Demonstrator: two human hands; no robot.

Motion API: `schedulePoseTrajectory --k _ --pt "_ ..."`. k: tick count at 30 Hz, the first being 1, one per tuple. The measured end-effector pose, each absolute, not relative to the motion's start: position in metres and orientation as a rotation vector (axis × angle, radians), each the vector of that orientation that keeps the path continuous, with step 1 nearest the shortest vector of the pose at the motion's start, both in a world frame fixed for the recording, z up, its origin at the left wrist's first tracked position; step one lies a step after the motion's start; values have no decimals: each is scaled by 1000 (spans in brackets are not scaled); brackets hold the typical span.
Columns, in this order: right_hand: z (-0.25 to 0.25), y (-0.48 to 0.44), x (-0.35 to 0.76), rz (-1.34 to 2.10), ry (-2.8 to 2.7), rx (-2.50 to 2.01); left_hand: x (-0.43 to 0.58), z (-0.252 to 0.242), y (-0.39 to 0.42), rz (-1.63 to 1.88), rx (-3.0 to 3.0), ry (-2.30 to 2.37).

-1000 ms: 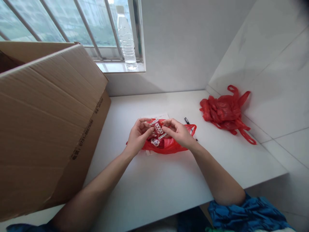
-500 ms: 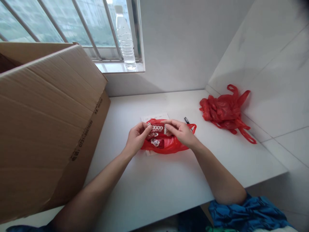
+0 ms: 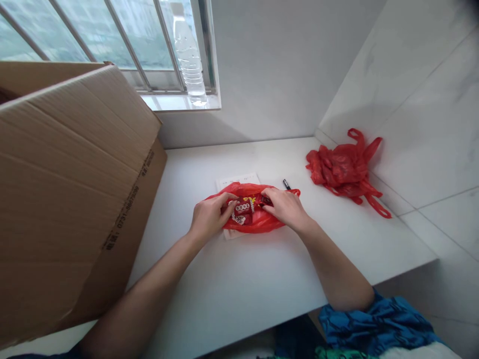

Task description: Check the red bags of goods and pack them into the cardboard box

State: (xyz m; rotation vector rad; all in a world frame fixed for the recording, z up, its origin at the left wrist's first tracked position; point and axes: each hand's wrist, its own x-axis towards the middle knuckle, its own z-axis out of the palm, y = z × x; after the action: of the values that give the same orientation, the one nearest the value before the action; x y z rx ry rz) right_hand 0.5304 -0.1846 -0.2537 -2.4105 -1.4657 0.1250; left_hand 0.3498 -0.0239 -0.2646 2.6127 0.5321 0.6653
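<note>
A red plastic bag [image 3: 258,227] lies spread open on the white table, with several small red packets [image 3: 244,206] inside. From the left, my left hand [image 3: 212,213] reaches over the bag's rim, thumb and fingertips close together at the packets' left end; whether they pinch anything is too small to tell. On the other side, my right hand [image 3: 284,205] has its fingers bent down into the bag around a small dark red item that is partly hidden. Under the bag is a white printed sheet [image 3: 239,178].
A large cardboard box [image 3: 71,189] fills the left side. Behind the bag lies a black pen [image 3: 286,184]. More crumpled red bags [image 3: 342,167] sit at the back right by the tiled wall. A clear bottle [image 3: 189,60] stands on the windowsill.
The packet held between both hands now lies among the others in the bag. My left hand has drawn slightly left, and my right hand has dipped into the bag's right side.
</note>
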Motion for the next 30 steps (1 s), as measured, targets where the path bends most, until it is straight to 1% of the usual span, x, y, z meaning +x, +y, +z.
schedulePoseTrajectory --k 5,8,11,16,18,22,25,28,30 --pt "-242 -190 537 275 -1176 -2033 349 -267 -22 542 2790 544" --pt "-243 -189 541 322 -1016 -1781 348 -268 -21 514 2823 587" --pt "-246 -184 541 318 -968 -1639 348 -268 -21 520 2815 603" --pt "-245 -180 532 45 -1025 -1676 349 -264 -24 546 2694 574" --pt "-244 -179 524 0 -1129 -1659 349 -258 -29 598 2558 531" --pt "-242 -177 502 36 -1426 -1672 349 -248 -41 615 2130 384" --pt "-241 -176 491 30 -1512 -1718 351 -248 -44 587 1904 392" --pt "-240 -176 491 129 -1404 -1675 353 -250 -41 579 1695 446" --pt "-241 -175 495 288 -1232 -1626 354 -251 -39 554 1589 455"
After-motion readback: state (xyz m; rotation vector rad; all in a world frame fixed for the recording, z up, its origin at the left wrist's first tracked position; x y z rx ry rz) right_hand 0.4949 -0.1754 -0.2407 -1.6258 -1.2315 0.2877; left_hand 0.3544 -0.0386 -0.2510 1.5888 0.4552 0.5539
